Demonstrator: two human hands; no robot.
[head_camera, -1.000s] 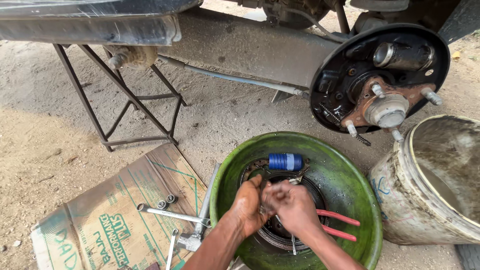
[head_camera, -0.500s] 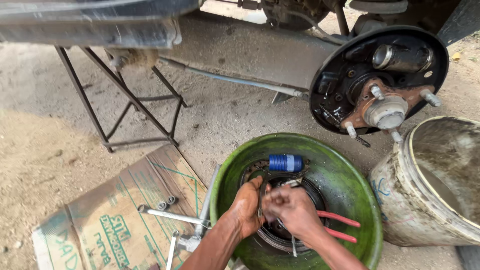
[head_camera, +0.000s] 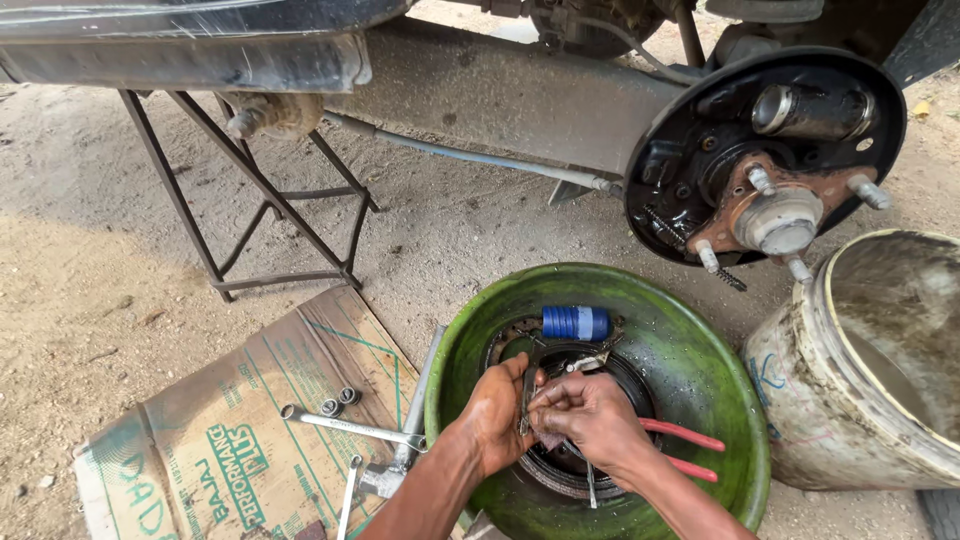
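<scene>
Both my hands work together inside a green basin (head_camera: 690, 330) on the ground. My left hand (head_camera: 495, 415) grips a curved dark brake shoe (head_camera: 527, 385) near its edge. My right hand (head_camera: 590, 415) pinches a small metal part against that shoe. A dark brake drum (head_camera: 560, 470) lies under my hands in the basin. A blue cylinder (head_camera: 576, 322) rests at the basin's far side, and red-handled pliers (head_camera: 690, 450) lie to the right of my right wrist.
A bare wheel hub with studs and backing plate (head_camera: 775, 215) hangs at upper right. A dirty white bucket (head_camera: 870, 390) stands beside the basin. Wrenches (head_camera: 350, 428) and nuts (head_camera: 338, 402) lie on flattened cardboard (head_camera: 200, 450). A metal stand (head_camera: 260, 215) supports the vehicle at left.
My hands shifted slightly over the drum, the fingers of my right hand working at the small part. Nothing else moved.
</scene>
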